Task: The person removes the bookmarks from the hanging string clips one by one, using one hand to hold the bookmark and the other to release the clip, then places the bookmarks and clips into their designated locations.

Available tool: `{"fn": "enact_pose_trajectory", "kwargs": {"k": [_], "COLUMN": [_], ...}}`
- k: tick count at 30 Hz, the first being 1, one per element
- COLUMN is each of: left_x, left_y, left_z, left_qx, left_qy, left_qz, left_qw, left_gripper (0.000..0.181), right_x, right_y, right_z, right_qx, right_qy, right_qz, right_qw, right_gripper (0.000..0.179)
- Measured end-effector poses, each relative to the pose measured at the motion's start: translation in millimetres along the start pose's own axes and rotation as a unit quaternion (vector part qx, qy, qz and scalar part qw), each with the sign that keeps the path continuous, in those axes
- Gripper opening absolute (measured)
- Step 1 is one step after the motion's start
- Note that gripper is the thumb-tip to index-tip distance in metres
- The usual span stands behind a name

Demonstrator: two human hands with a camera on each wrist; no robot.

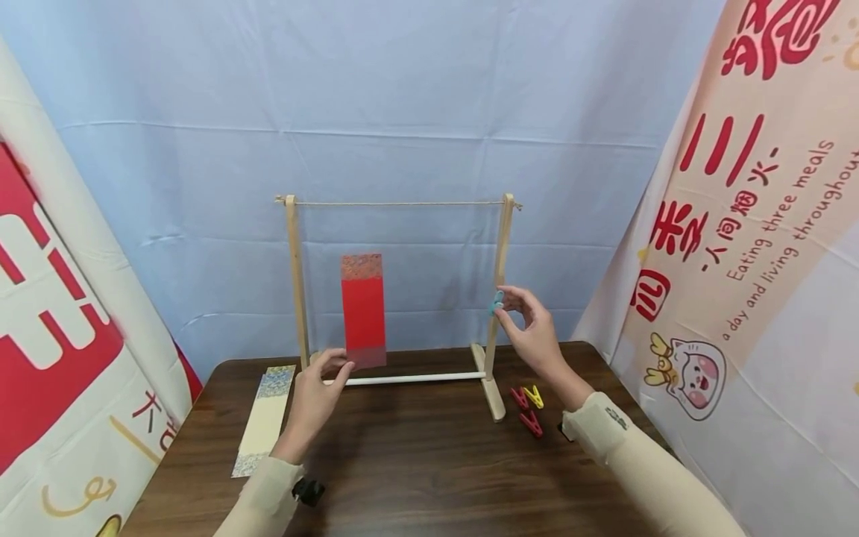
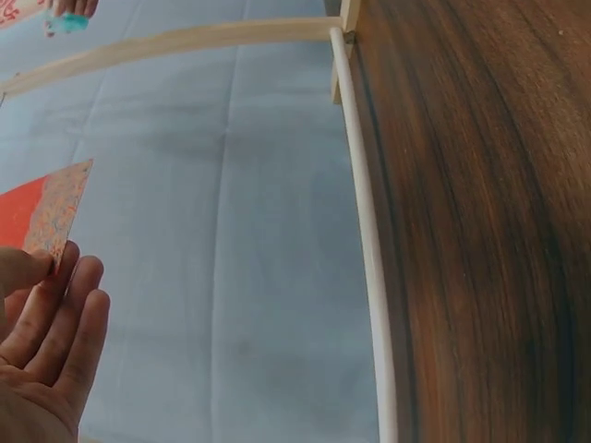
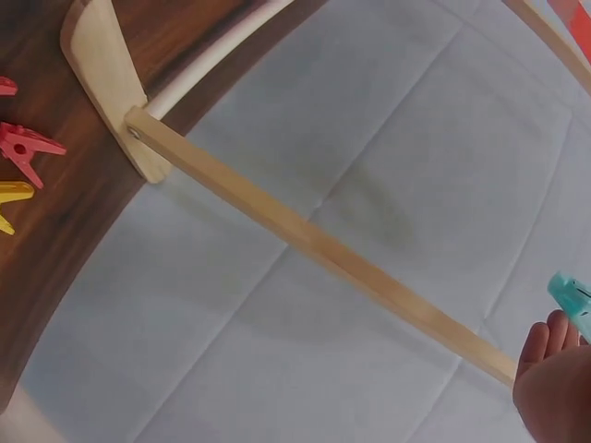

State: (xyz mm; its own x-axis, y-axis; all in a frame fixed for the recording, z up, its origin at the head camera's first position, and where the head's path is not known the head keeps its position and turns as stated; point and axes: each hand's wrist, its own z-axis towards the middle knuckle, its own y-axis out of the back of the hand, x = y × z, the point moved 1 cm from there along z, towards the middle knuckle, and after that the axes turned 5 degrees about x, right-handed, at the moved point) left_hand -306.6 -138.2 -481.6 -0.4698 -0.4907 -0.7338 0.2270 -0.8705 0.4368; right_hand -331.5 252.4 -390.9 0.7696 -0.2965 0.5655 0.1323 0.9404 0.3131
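Observation:
A red paper strip [image 1: 364,313] with patterned ends stands upright in the air in the head view. My left hand [image 1: 317,403] pinches its lower left corner between thumb and fingers. In the left wrist view, the thumb and index finger grip the patterned end of the strip [image 2: 57,210]. Over by the right post, my right hand [image 1: 535,328] pinches a teal clothespin [image 1: 497,302]. Behind both hands stands a wooden frame [image 1: 500,253], a thin cord [image 1: 403,203] stretched between its post tops. The right wrist view shows the clothespin [image 3: 571,297] only partly.
Red clothespins [image 1: 531,424] and a yellow clothespin [image 1: 534,396] lie on the dark wooden table [image 1: 429,462], right of the frame's foot. A cream strip with patterned ends [image 1: 264,425] lies at the left. A white rod [image 1: 416,379] joins the frame's feet low down.

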Motion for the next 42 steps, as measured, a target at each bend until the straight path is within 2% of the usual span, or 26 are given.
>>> {"fn": "enact_pose_trajectory", "kwargs": {"k": [7,13,20,25,32,36,42], "left_x": [7.1,16.2,23.0,28.0,33.8,37.4,41.9], "left_y": [7.6,13.1,22.2,29.2,38.9,43.9,49.4], "left_z": [-6.8,-14.3,-20.8,-24.6,-30.1,-34.3,-40.9], "left_qx": [0.000,-0.010,-0.018,-0.030,-0.036,-0.033,-0.029], "left_qy": [0.009,0.022,0.043,0.049,0.047,0.070,0.095], "left_qz": [0.001,0.023,0.008,0.014,0.015,0.023,0.044], "left_qw": [1.0000,0.9995,0.9989,0.9982,0.9981,0.9968,0.9941], "left_gripper": [0.023,0.023,0.023,0.021,0.016,0.014,0.014], "right_x": [16,-10,-21,-26,-12,-1,-3], "right_y": [1,7,17,20,22,23,25], "right_z": [-8.5,-21.6,-36.0,-43.9,-50.7,-54.4,-65.9], "right_qx": [-0.003,-0.011,-0.018,-0.022,-0.034,-0.039,-0.047], "right_qy": [-0.016,-0.025,-0.032,-0.031,-0.038,-0.053,-0.076], "right_qz": [-0.007,-0.014,-0.004,-0.019,-0.028,-0.021,-0.026], "right_qw": [0.9998,0.9995,0.9993,0.9991,0.9983,0.9976,0.9957], "right_gripper": [0.040,0.043,0.044,0.044,0.040,0.039,0.038]}}
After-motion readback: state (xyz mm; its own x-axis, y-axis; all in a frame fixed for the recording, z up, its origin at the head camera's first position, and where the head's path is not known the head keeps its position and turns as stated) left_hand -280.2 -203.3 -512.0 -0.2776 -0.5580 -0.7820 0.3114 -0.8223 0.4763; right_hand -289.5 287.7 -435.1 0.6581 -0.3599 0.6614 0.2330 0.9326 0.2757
